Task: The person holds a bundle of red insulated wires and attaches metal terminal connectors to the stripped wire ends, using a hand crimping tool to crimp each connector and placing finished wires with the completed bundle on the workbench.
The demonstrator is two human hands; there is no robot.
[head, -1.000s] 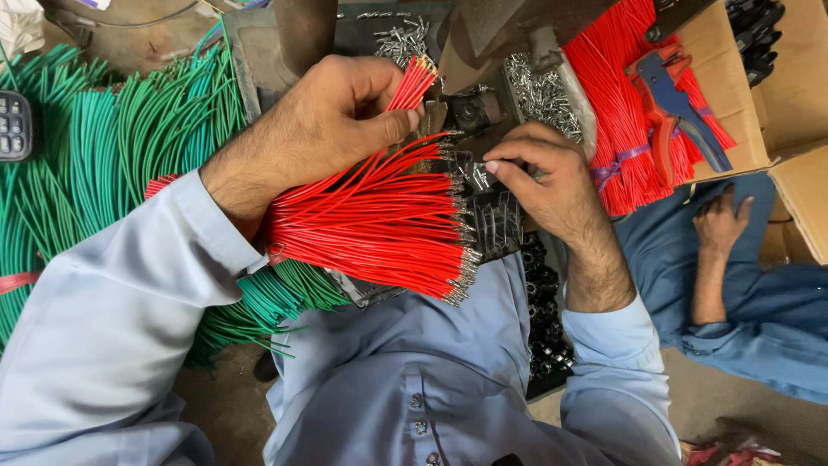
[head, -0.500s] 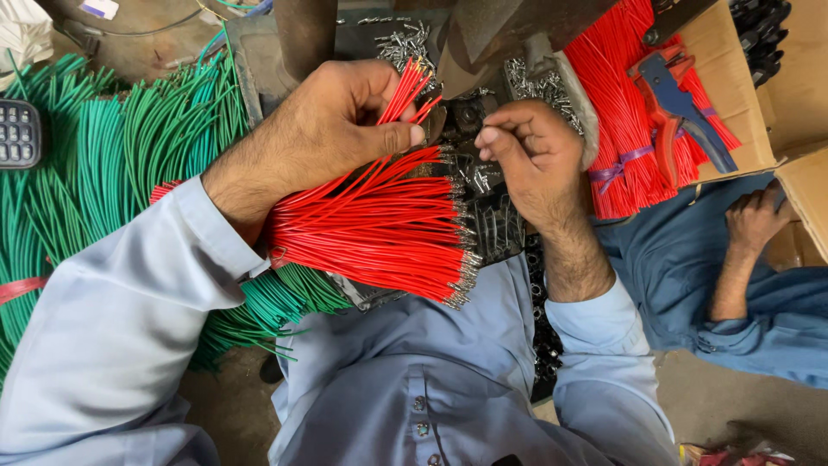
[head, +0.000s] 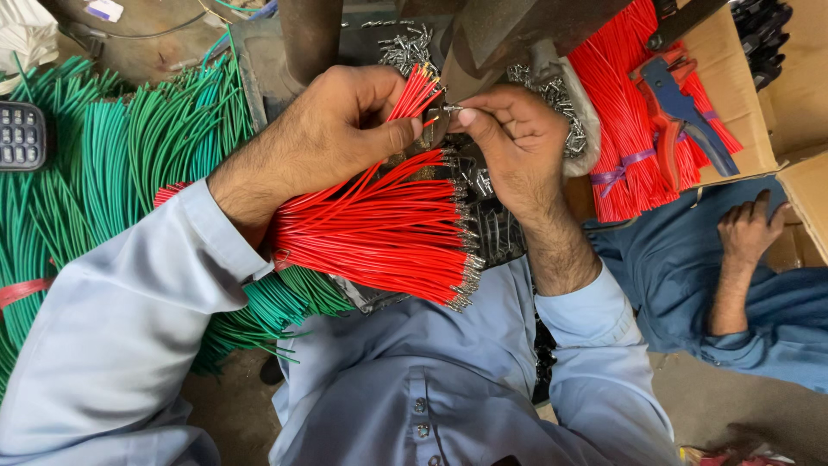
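My left hand (head: 332, 129) grips a small bunch of red wires (head: 416, 93) whose bare ends point up toward a dark metal machine part (head: 483, 34). My right hand (head: 509, 142) pinches a small metal terminal (head: 450, 108) between thumb and forefinger, right beside those wire ends. Below both hands lies a fanned bundle of red wires with metal terminals on their ends (head: 388, 233), resting on my lap.
Green wire bundles (head: 95, 164) lie at the left beside a dark keypad (head: 19, 135). Loose metal terminals (head: 565, 108) are heaped behind my right hand. More red wires (head: 617, 103) and a blue-and-red crimping tool (head: 681, 112) sit in a cardboard box at right. Another person's hand (head: 750, 229) rests on a blue-clothed knee.
My right hand has risen from the lap toward the machine and now holds a terminal at the wire ends. The other person's hand shifted slightly.
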